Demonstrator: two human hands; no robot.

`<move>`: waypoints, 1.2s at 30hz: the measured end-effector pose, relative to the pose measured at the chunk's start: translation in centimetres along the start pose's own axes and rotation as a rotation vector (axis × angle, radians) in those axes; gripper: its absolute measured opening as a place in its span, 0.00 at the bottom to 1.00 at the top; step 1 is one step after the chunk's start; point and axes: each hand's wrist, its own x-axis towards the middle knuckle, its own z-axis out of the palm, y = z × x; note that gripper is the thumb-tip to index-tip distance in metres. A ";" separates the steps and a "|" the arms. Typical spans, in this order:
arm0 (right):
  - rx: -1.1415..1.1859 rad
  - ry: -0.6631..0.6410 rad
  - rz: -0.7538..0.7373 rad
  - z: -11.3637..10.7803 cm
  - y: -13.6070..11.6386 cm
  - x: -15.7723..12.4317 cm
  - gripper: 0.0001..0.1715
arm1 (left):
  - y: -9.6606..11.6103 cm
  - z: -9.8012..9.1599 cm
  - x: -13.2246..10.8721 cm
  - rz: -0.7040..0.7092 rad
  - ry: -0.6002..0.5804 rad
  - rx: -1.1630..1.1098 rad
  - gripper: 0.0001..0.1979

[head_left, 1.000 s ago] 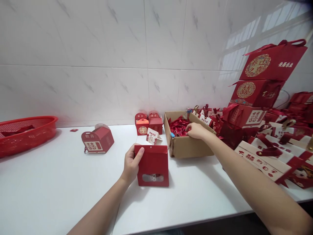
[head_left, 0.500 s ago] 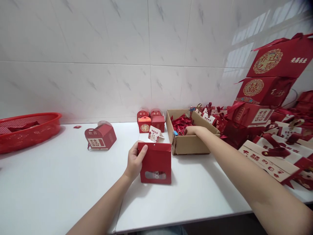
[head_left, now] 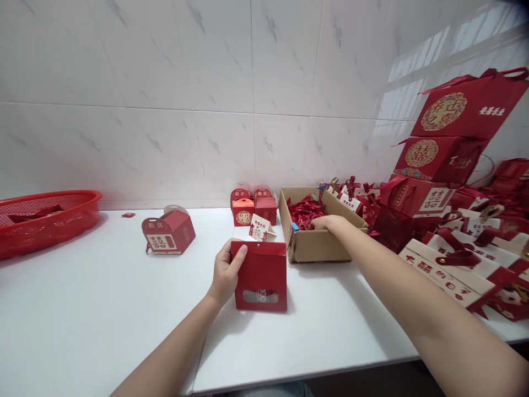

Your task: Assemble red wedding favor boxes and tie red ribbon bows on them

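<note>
My left hand grips the left edge of a small red gift box that stands upright on the white table, thumb across its front. The box has a small clear window low on its face. My right hand reaches into an open cardboard box holding red ribbons. Its fingers curl down among the ribbons and are partly hidden by the box's edge.
A white tent card stands behind the held box. Small red boxes sit by the tiled wall, a house-shaped red box to the left, a red plastic basket far left. Stacked red gift boxes and flat bags fill the right.
My right hand has sunk lower into the cardboard box. My left hand keeps the same hold on the red gift box; the view shifted slightly.
</note>
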 end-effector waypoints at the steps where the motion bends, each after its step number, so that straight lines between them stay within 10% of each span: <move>1: 0.001 -0.051 0.005 0.0 0.0 0.0 0.18 | 0.0 0.0 0.0 -0.003 0.001 -0.001 0.12; 9: 0.085 -0.179 -0.046 0.3 -0.2 -0.5 0.14 | 0.0 -0.1 0.0 -0.004 0.029 0.008 0.13; 16: 0.391 0.420 -0.196 -0.4 0.0 -1.8 0.11 | -0.7 -0.8 0.8 0.029 0.076 0.002 0.12; 20: 0.558 0.635 -0.362 -0.8 -4.6 -4.5 0.17 | -0.6 -2.0 1.7 0.070 0.066 0.053 0.13; 23: 0.708 0.563 -0.613 1.4 -9.4 -7.0 0.13 | -0.4 -3.4 2.3 0.089 0.107 0.084 0.13; 26: 0.589 0.620 -0.494 5.8 -12.1 -8.6 0.11 | -0.3 -5.1 2.6 0.122 0.170 0.115 0.14; 31: 0.338 0.332 -0.226 12.3 -11.3 -8.3 0.12 | -0.5 -6.9 3.3 0.148 0.254 0.122 0.14; 36: 0.253 0.225 -0.202 12.0 -11.0 -6.7 0.07 | -1.0 -6.9 3.4 0.136 0.285 0.122 0.14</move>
